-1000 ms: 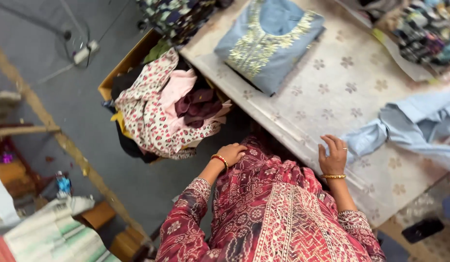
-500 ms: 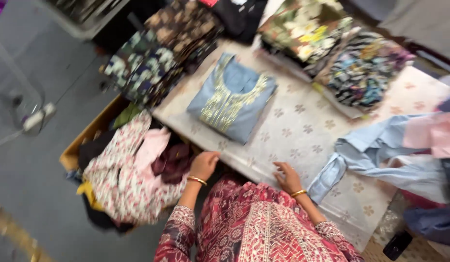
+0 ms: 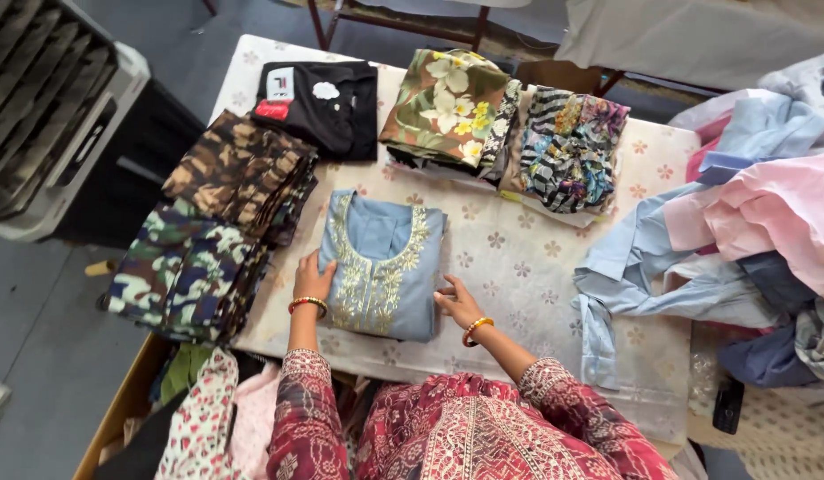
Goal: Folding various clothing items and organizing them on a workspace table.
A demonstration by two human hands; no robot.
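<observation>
Half-hidden box point(image 3: 118, 413) under table point(image 3: 536, 267)

Six folded piles: two camouflage point(image 3: 238, 173) point(image 3: 185, 271), one black point(image 3: 321, 105), two patterned point(image 3: 447, 107) point(image 3: 567, 147), one blue point(image 3: 381, 262).

White, red and cloud-shaped patches on the folded black shirt point(image 3: 325, 105), far table edge.

Folded tunic point(image 3: 382, 263) on table point(image 3: 527, 267) centre; camouflage stacks point(image 3: 212, 231) left, loose shirts point(image 3: 723, 240) right, folded piles point(image 3: 510, 129) behind.
</observation>
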